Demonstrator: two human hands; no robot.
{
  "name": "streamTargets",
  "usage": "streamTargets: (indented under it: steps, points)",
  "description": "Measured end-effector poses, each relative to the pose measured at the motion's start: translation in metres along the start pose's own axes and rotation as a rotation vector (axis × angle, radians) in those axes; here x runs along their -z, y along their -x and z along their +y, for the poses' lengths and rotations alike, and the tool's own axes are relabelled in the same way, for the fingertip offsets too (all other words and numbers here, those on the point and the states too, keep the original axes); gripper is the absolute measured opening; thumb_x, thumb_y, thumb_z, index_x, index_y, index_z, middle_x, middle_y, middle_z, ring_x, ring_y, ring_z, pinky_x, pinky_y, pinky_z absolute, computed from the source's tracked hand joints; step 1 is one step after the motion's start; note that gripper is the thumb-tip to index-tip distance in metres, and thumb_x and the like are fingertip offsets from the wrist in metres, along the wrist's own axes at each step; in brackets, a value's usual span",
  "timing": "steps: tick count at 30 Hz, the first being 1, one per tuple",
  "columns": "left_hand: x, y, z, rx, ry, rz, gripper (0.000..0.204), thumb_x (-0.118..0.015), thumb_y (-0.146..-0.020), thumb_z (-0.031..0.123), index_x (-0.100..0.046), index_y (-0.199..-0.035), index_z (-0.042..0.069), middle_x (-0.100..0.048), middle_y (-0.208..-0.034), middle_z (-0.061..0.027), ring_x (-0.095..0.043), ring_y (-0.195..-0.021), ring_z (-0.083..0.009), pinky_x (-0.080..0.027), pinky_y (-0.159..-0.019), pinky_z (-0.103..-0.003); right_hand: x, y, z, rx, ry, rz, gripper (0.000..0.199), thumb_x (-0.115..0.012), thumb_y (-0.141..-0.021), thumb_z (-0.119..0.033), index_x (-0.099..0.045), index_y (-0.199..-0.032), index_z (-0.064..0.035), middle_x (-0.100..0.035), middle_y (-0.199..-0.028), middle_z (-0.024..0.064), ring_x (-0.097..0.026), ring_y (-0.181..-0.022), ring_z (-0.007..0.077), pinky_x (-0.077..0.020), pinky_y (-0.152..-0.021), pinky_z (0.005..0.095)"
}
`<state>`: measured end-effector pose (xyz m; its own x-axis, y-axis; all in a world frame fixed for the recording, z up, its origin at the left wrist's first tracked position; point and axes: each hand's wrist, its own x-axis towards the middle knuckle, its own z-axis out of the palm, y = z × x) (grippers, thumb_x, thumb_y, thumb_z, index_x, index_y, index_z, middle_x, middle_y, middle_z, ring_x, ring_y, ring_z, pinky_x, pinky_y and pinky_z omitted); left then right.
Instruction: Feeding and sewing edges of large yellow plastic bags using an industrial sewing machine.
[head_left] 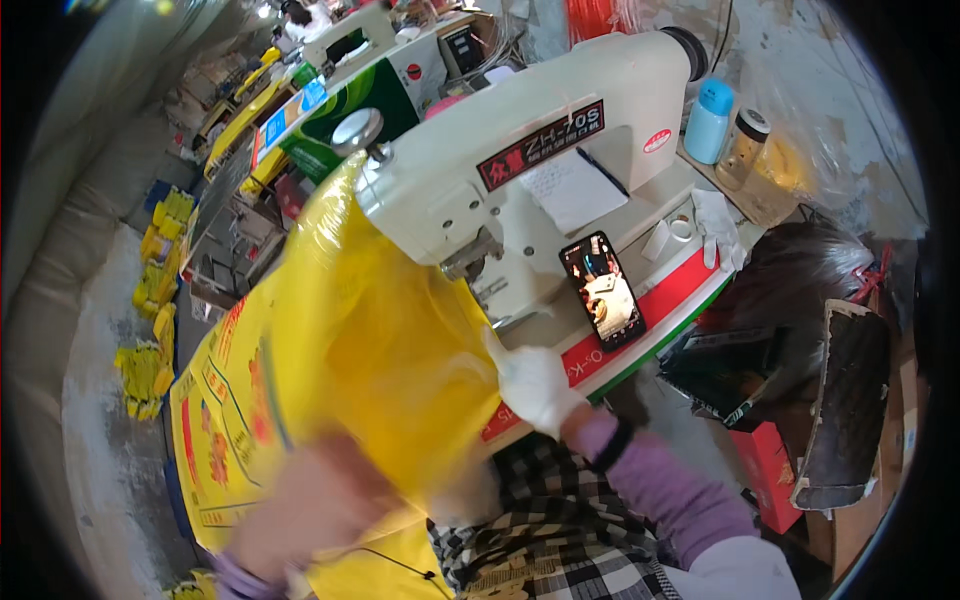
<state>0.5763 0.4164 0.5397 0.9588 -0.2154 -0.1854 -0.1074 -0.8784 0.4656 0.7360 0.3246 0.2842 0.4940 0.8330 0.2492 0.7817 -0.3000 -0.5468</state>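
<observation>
A large yellow woven plastic sack (400, 330) with printed panels spreads from the sewing machine (430, 185) down to my lap. Its upper part passes beside the machine's needle end. My right hand (535, 385), in a white glove, grips the sack's right edge just below the needle area; some of its fingers are hidden. My left hand (340, 490) is smeared by motion over the lower part of the sack, so its fingers cannot be made out. A phone (603, 292) with a lit screen lies on the machine bed, right of the needle area.
Behind the phone lie a paper sheet (575, 190) with a pen, a tape roll (681, 229) and a white glove (715, 230). A blue bottle (708, 122) and a jar (743, 148) stand far right. Cardboard (845, 400) leans at right. Folded yellow sacks (150, 360) line the left.
</observation>
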Motion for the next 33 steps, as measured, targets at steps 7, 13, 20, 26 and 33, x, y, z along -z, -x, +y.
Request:
streamTargets:
  steps: [7, 13, 20, 26, 33]
  points:
    - [-0.094, -0.108, 0.044, -0.057, -0.382, -0.341, 0.010, -0.060, -0.080, 0.018, -0.068, -0.081, 0.013, -0.066, -0.072, -0.0067, -0.068, -0.073, -0.0277, -0.052, -0.067, -0.043, 0.012, -0.002, -0.046, -0.148, -0.123, -0.064, 0.021, -0.062, -0.089, -0.024, -0.072, -0.089, -0.0051, -0.070, -0.081, 0.0129, -0.070, -0.075, 0.0328, -0.0543, -0.063, 0.0397]
    - [-0.072, -0.070, -0.121, 0.325, 0.168, -0.802, 0.047, -0.053, -0.098, 0.043, -0.061, -0.112, -0.001, -0.064, -0.111, -0.0175, -0.059, -0.092, -0.0307, -0.048, -0.077, -0.040, 0.025, 0.117, -0.036, -0.329, -1.059, -0.304, 0.044, -0.053, -0.087, -0.009, -0.054, -0.130, 0.0003, -0.067, -0.111, 0.0207, -0.066, -0.100, 0.0272, -0.0507, -0.085, 0.0353]
    - [-0.141, 0.047, -0.034, 0.231, 0.498, -0.355, 0.032, -0.059, -0.098, 0.031, -0.061, -0.109, 0.001, -0.062, -0.096, -0.0129, -0.063, -0.090, -0.0245, -0.051, -0.081, -0.030, 0.036, 0.122, -0.047, -0.291, -0.840, -0.454, 0.034, -0.050, -0.084, -0.020, -0.065, -0.105, 0.0022, -0.064, -0.091, 0.0294, -0.063, -0.090, 0.0431, -0.0506, -0.078, 0.0452]
    - [-0.159, 0.001, -0.015, 0.511, 0.318, -0.142, 0.026, -0.064, -0.093, 0.025, -0.063, -0.105, 0.002, -0.069, -0.101, -0.0170, -0.068, -0.088, -0.0330, -0.055, -0.077, -0.035, 0.052, 0.138, -0.055, -0.307, -0.879, -0.402, 0.042, -0.048, -0.083, -0.017, -0.060, -0.119, -0.0007, -0.064, -0.094, 0.0303, -0.063, -0.092, 0.0443, -0.0504, -0.080, 0.0476]
    - [-0.161, -0.006, -0.014, -0.042, 0.159, -0.044, 0.019, -0.059, -0.085, 0.014, -0.057, -0.103, 0.008, -0.058, -0.084, -0.0140, -0.062, -0.073, -0.0371, -0.052, -0.064, -0.047, 0.096, 0.157, -0.057, -0.357, -0.707, -0.329, 0.046, -0.049, -0.086, -0.015, -0.056, -0.130, -0.0033, -0.064, -0.090, 0.0288, -0.065, -0.081, 0.0425, -0.0529, -0.073, 0.0453]
